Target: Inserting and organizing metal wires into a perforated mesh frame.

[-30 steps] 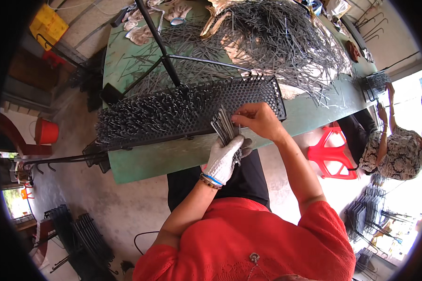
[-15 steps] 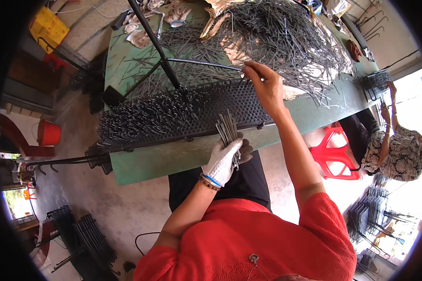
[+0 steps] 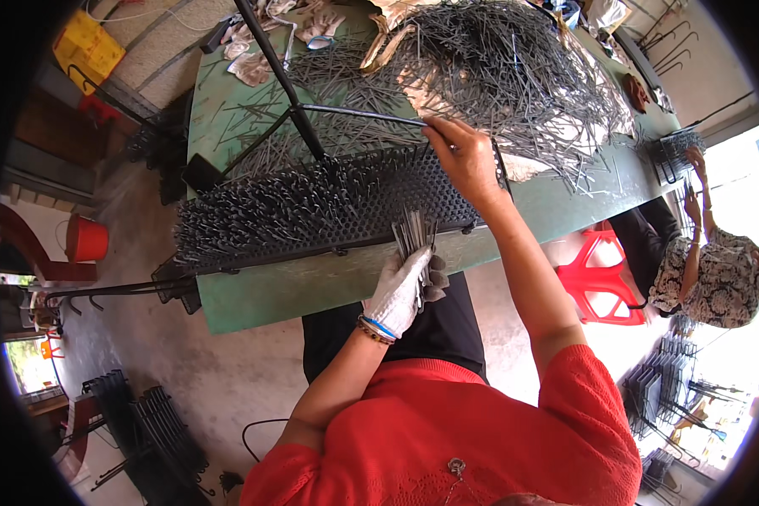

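Note:
My left hand [image 3: 401, 295], in a white glove, is closed around a bundle of thin grey metal rods [image 3: 412, 233] whose tips fan out upward. Just beyond it lies a long black perforated rack [image 3: 413, 184]. Many short rods stand packed in the rack's left part, while bare holes show toward its right. My bare right hand [image 3: 466, 160] is above the rack's right end. Its thumb and fingers close on a slim metal bar [image 3: 367, 115] that runs from a black post [image 3: 291, 88]; the bar's far end is hidden behind the hand.
The rack rests on a green table [image 3: 253, 305]. Behind it spreads a large heap of loose rods [image 3: 489, 51], with work gloves [image 3: 249, 69] at the back left. A red plastic stool [image 3: 599, 278] stands right, near another person [image 3: 708, 274] working at a rack. A red bucket [image 3: 87, 239] is left.
My right hand has shifted slightly left and down along the bar. My left hand has barely moved, and the rods in it now point more upright.

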A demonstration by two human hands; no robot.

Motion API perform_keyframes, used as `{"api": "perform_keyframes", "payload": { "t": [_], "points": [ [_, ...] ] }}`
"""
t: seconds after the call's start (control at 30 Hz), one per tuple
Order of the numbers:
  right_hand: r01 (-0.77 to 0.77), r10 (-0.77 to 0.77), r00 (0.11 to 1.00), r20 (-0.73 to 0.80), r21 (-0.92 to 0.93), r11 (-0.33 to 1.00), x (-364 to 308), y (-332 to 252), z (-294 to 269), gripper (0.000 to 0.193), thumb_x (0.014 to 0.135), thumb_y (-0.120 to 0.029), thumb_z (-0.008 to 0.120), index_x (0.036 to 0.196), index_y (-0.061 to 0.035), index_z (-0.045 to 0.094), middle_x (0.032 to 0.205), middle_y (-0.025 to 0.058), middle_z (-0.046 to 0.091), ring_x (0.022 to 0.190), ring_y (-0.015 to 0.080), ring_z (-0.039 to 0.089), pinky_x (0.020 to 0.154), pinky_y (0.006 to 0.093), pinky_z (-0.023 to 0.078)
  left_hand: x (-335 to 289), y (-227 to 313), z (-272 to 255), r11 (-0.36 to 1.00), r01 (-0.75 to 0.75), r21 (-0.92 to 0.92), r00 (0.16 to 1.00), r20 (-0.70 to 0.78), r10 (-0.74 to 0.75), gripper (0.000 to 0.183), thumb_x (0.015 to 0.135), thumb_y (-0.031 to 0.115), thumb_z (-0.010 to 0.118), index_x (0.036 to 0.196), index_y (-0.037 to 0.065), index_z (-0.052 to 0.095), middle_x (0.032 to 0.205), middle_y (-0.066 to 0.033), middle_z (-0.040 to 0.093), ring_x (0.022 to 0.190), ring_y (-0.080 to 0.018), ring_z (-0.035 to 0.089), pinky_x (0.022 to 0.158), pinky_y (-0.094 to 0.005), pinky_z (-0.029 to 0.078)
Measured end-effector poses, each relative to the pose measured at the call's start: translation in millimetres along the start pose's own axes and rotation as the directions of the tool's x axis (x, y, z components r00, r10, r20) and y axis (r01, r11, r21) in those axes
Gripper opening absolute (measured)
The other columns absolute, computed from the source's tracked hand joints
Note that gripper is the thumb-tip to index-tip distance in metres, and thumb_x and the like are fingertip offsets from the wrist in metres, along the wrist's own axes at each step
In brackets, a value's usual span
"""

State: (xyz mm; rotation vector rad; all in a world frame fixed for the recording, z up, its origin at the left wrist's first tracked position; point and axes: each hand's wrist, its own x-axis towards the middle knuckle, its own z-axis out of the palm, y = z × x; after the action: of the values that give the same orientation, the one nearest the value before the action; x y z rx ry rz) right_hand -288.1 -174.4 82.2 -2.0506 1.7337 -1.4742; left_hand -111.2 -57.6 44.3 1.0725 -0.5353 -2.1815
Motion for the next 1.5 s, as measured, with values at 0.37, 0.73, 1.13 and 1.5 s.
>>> {"api": "perform_keyframes", "payload": {
  "t": [0.37,0.73,1.13,1.5],
  "points": [
    [0.218,-0.217,0.976,0.032,-0.229,0.949,-9.4,2.5,-3.4,0.016,0.084,-0.016,0.066,0.092,-0.0026,0.068,0.088,0.0097,0.062,0.076,0.0306,0.060,0.068,0.0382,0.047,0.7,5.6,-1.1,0.986,0.069,0.151,0.998,-0.012,-0.068,0.018,0.092,0.026,0.059,0.098,0.010,0.056,0.078,-0.0018,0.063,0.058,-0.0089,0.060,0.046,-0.0213,0.048],
    [-0.591,0.371,0.698,0.612,0.200,0.781,-66.6,-26.5,-41.0,0.026,0.083,-0.021,0.071,0.088,0.0044,0.069,0.067,0.0086,0.065,0.061,0.0086,0.060,0.055,0.0264,0.047,-4.6,9.4,10.7,0.995,-0.094,0.016,0.995,0.030,0.093,0.022,0.093,0.026,0.058,0.107,0.009,0.055,0.086,-0.0038,0.064,0.069,-0.0113,0.063,0.055,-0.0246,0.052],
    [-0.777,0.569,0.608,0.553,0.266,0.571,-55.5,-20.9,-48.5,0.022,0.083,-0.016,0.069,0.092,0.0032,0.069,0.075,0.0033,0.066,0.059,0.0070,0.059,0.052,0.0204,0.044,-1.9,4.1,10.9,0.998,-0.029,0.061,0.999,-0.025,0.031,0.021,0.091,0.019,0.059,0.108,0.006,0.058,0.091,-0.0041,0.065,0.076,-0.0147,0.065,0.061,-0.0288,0.056],
    [-0.680,0.621,0.725,0.298,0.451,0.578,-57.3,-17.4,-46.9,0.020,0.086,-0.015,0.067,0.096,0.0022,0.067,0.078,0.0024,0.065,0.065,0.0064,0.058,0.057,0.0207,0.046,4.9,-6.3,5.2,0.993,-0.115,-0.006,0.983,-0.146,0.113,0.019,0.090,0.018,0.062,0.103,0.005,0.060,0.087,-0.0063,0.066,0.072,-0.0143,0.065,0.055,-0.0262,0.054]
  ]
}}
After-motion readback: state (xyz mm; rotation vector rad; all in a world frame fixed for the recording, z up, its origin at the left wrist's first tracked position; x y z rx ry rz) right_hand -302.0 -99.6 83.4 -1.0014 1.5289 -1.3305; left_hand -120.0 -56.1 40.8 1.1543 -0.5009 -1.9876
